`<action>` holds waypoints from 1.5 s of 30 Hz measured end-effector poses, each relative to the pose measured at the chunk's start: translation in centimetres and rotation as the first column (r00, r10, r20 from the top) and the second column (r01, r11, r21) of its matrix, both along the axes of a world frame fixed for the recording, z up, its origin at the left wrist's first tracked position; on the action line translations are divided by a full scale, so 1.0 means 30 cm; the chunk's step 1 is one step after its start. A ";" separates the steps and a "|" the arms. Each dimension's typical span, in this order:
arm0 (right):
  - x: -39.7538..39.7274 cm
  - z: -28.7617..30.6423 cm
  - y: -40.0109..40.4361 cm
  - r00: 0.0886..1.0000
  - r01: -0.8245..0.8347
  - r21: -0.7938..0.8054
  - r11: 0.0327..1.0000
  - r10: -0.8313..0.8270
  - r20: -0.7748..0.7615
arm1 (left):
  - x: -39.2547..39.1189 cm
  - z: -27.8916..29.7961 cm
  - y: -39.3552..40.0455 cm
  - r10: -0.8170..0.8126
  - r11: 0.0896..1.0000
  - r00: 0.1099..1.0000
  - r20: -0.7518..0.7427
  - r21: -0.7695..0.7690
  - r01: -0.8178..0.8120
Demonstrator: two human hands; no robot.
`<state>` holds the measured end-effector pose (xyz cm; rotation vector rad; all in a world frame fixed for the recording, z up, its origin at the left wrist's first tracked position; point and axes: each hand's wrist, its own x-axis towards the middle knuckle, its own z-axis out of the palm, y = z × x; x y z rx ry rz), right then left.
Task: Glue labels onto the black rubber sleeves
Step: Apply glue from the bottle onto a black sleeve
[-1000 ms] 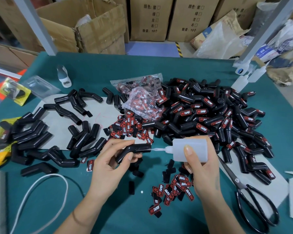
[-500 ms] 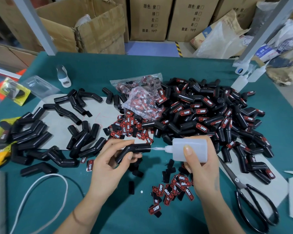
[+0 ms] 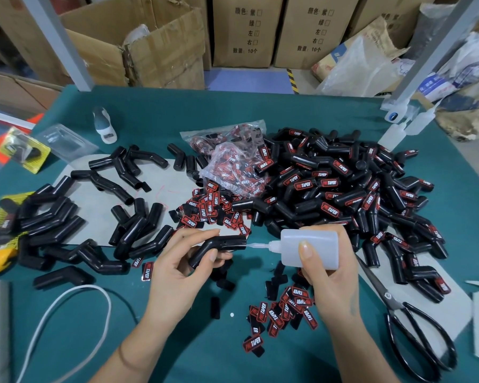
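While the left hand (image 3: 174,275) fingers pinch a bent black rubber sleeve (image 3: 216,248) above the worktop (image 3: 177,114) | right hand (image 3: 329,275) fingers curl round glue bottle (image 3: 310,248), nozzle at sleeve's end | loose labels (image 3: 285,310) below

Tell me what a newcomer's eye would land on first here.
The big pile of labelled black sleeves at centre right. Next, at front centre, the left hand holds a bare sleeve while the right hand points the glue bottle nozzle at it. Loose red labels lie just below.
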<state>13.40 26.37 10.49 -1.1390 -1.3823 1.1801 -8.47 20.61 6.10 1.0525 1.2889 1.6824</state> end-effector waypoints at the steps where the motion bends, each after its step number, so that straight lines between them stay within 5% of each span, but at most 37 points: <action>1: 0.000 0.000 0.000 1.000 -0.001 0.002 1.000 0.001 -0.003 | 0.000 -0.001 0.000 0.000 1.000 1.000 -0.001 -0.001 0.000; 20: -0.009 0.007 0.001 1.000 -0.016 0.094 0.995 0.014 0.013 | -0.003 -0.006 0.002 0.010 1.000 1.000 0.009 -0.013 -0.010; 45: -0.002 0.003 -0.002 1.000 0.028 0.012 1.000 -0.028 -0.008 | -0.007 -0.004 0.004 0.008 0.999 0.998 -0.064 0.048 -0.005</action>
